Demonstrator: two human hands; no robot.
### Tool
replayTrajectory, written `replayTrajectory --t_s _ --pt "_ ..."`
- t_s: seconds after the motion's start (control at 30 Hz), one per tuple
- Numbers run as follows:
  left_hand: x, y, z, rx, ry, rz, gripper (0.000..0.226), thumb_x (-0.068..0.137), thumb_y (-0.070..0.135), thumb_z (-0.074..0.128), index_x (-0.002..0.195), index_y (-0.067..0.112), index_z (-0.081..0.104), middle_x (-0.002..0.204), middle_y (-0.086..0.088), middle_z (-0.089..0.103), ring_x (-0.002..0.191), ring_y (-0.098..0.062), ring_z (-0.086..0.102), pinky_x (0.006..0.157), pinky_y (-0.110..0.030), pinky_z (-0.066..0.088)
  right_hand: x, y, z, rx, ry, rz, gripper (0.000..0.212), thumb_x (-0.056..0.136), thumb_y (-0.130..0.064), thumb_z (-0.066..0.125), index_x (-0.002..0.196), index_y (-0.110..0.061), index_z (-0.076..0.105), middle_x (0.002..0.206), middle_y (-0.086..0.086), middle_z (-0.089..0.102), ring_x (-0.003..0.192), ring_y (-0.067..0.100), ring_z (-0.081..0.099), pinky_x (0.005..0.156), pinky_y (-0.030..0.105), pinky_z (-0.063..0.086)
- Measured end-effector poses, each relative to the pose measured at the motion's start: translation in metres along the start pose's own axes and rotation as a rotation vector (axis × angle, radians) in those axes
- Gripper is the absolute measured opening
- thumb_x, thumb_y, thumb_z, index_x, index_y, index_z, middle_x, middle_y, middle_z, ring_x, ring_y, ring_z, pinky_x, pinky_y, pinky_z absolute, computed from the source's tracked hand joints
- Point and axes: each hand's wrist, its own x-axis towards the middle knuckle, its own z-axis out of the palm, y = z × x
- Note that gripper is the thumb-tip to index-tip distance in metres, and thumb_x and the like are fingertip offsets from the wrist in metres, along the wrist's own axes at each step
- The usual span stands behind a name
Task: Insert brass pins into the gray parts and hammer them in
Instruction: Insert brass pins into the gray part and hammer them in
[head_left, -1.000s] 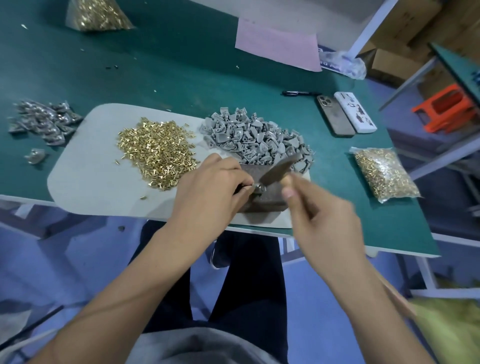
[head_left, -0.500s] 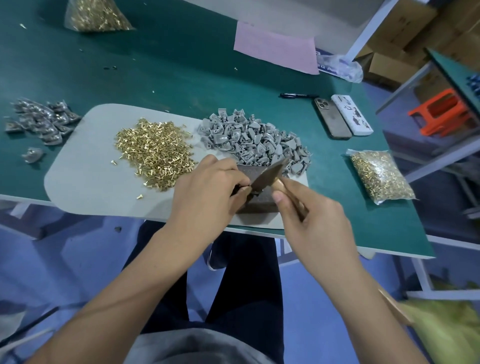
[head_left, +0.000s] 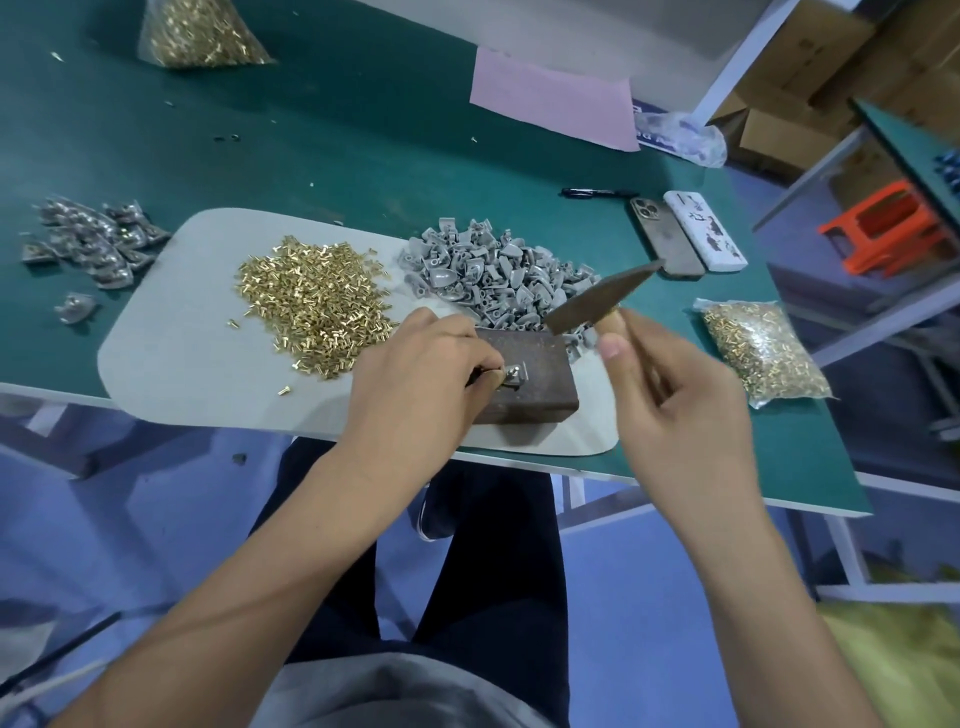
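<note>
Green desk (head_left: 363, 130) fills the view, with a pale mat (head_left: 171, 332) lying along its near edge. At far left, off the mat, sits a small heap of shiny finished parts (head_left: 91, 247). On the mat, a pile of brass pins (head_left: 311, 299) lies beside a pile of gray parts (head_left: 498, 275). Nearer the edge, a dark metal block (head_left: 535, 374) rests on the mat. The left hand (head_left: 421, 374) pinches one gray part (head_left: 514, 375) against the block's top with curled fingertips. The right hand (head_left: 675, 395) grips a hammer (head_left: 597, 301), its head raised above and to the right of the block, apart from the part. Farther right lie two phones (head_left: 685, 234) and a clear bag of pins (head_left: 763, 353).
</note>
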Motion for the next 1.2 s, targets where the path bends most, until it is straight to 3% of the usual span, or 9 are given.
replayTrajectory --t_s 0.07,0.27,0.37,0.43,0.53,0.77,0.97,1.1,1.2 --pt "0.001 0.000 0.001 0.005 0.001 -0.001 0.003 0.086 0.038 0.074 0.083 0.039 0.075 0.078 0.016 0.058 0.083 -0.013 0.051 0.051 -0.018 0.015 0.002 -0.009 -0.005 0.037 0.098 -0.043 0.017 0.105 -0.038 0.053 0.100 -0.034 0.068 0.060 -0.017 0.045 0.056 0.002 0.038 0.053 0.011 0.027" --pt "0.002 -0.002 0.003 0.011 0.009 0.018 0.005 0.086 0.043 0.072 0.087 0.040 0.076 0.079 0.015 0.059 0.085 -0.014 0.052 0.050 -0.021 0.018 -0.003 -0.019 -0.008 0.151 0.348 -0.128 0.030 0.110 -0.033 0.048 0.102 -0.010 0.066 0.066 -0.009 0.042 0.058 0.009 0.035 0.056 0.014 0.027" --pt "0.003 -0.002 0.003 0.001 0.011 -0.002 0.002 0.085 0.041 0.074 0.086 0.040 0.076 0.080 0.015 0.059 0.086 -0.014 0.052 0.051 -0.023 0.023 -0.012 -0.009 0.007 0.092 0.148 -0.036 0.022 0.107 -0.035 0.051 0.109 -0.023 0.070 0.067 -0.018 0.052 0.060 0.003 0.046 0.059 0.013 0.036" --pt "0.003 -0.002 0.003 -0.003 0.014 -0.003 0.004 0.084 0.042 0.075 0.088 0.041 0.075 0.079 0.015 0.060 0.086 -0.014 0.052 0.053 -0.025 0.028 -0.017 0.002 0.014 -0.014 -0.108 0.061 0.023 0.104 -0.040 0.054 0.119 -0.033 0.070 0.079 -0.021 0.069 0.072 0.006 0.062 0.069 0.029 0.053" --pt "0.004 -0.002 0.003 -0.003 0.019 0.013 0.004 0.085 0.044 0.074 0.087 0.041 0.074 0.079 0.015 0.059 0.086 -0.014 0.051 0.054 -0.025 0.029 -0.013 0.008 0.012 -0.154 -0.223 0.081 0.022 0.100 -0.052 0.050 0.120 -0.051 0.059 0.079 -0.028 0.066 0.074 0.011 0.061 0.069 0.040 0.055" --pt "0.003 -0.002 0.004 -0.003 0.026 0.021 0.008 0.086 0.047 0.070 0.088 0.040 0.074 0.079 0.013 0.059 0.085 -0.015 0.052 0.054 -0.029 0.039 -0.010 0.003 0.008 -0.209 -0.239 0.078 0.021 0.100 -0.052 0.050 0.121 -0.058 0.050 0.085 -0.013 0.071 0.083 0.023 0.063 0.074 0.042 0.056" --pt "0.003 -0.003 0.004 -0.009 0.033 0.023 0.006 0.087 0.044 0.073 0.091 0.042 0.075 0.081 0.014 0.060 0.086 -0.015 0.052 0.054 -0.028 0.038 -0.013 0.000 0.013 -0.093 -0.063 0.015 0.017 0.100 -0.051 0.049 0.117 -0.052 0.053 0.088 -0.016 0.071 0.076 0.015 0.065 0.069 0.042 0.057" --pt "0.004 -0.003 0.004 -0.010 0.031 0.032 0.008 0.087 0.047 0.070 0.089 0.040 0.075 0.082 0.013 0.061 0.087 -0.015 0.051 0.054 -0.029 0.043 -0.014 0.002 0.010 -0.228 -0.150 0.034 0.025 0.095 -0.061 0.043 0.119 -0.062 0.047 0.086 -0.019 0.071 0.084 0.017 0.067 0.074 0.040 0.057" --pt "0.003 -0.005 0.006 -0.013 0.035 0.031 0.007 0.088 0.046 0.070 0.091 0.042 0.074 0.083 0.014 0.061 0.087 -0.014 0.050 0.054 -0.027 0.038 -0.017 0.004 0.012 -0.095 -0.003 0.033 0.024 0.100 -0.054 0.047 0.123 -0.054 0.053 0.094 -0.022 0.071 0.083 0.006 0.068 0.075 0.037 0.057"
